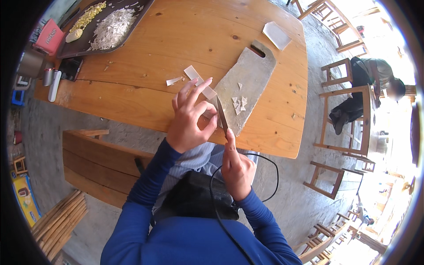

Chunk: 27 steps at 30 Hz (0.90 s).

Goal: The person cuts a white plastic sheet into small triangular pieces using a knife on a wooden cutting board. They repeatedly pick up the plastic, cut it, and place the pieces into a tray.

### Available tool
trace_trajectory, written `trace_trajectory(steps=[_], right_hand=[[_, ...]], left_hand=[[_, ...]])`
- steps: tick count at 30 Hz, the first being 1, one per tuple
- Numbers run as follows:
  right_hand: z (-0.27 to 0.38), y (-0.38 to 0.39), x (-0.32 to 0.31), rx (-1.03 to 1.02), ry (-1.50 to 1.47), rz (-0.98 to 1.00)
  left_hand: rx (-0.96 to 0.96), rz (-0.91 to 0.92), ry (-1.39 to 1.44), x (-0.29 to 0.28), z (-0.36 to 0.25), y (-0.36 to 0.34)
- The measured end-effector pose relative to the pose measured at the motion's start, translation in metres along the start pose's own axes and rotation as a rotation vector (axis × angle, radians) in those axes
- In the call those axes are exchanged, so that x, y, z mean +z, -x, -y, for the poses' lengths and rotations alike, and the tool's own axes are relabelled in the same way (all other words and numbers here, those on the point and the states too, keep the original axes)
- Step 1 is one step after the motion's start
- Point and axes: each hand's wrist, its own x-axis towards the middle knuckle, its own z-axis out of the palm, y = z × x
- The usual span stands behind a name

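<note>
My left hand (191,118) is at the near-left edge of a worn grey cutting board (254,66). Its thumb and a finger curl together, while other fingers reach over a thin, pale strip (209,92) and hold it. Gripped in my right hand (238,170) is a small knife (222,115), its index finger stretched along the back. The blade's far end meets the strip's end at the board's edge. Several small pale triangular pieces (239,105) lie on the board, right of the blade. Left of the strip, a narrow offcut (174,81) rests on the table.
On the wooden table (176,35), a dark tray (84,52) holds heaped pale chips (112,28) and yellow pieces (88,17). A pale sheet (277,35) lies at far right. A red container (48,37) stands left. A bench (99,163) is near left; a person (380,77) sits right.
</note>
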Motion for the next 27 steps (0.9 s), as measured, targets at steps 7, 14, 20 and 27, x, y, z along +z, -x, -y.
trace_trajectory(steps=[7, 14, 20, 27], right_hand=[[-0.002, 0.000, -0.004, 0.063, -0.112, -0.002], [-0.011, 0.004, -0.018, 0.232, -0.283, -0.005], [-0.019, 0.003, -0.023, 0.109, -0.306, -0.024], [-0.019, 0.003, -0.015, -0.032, -0.259, 0.023]], left_hand=[[0.013, -0.029, 0.002, -0.001, 0.002, 0.002], [0.006, 0.015, -0.013, -0.004, -0.005, -0.001], [0.070, 0.045, -0.001, -0.004, 0.001, 0.001], [-0.012, -0.056, 0.087, -0.005, 0.003, 0.002]])
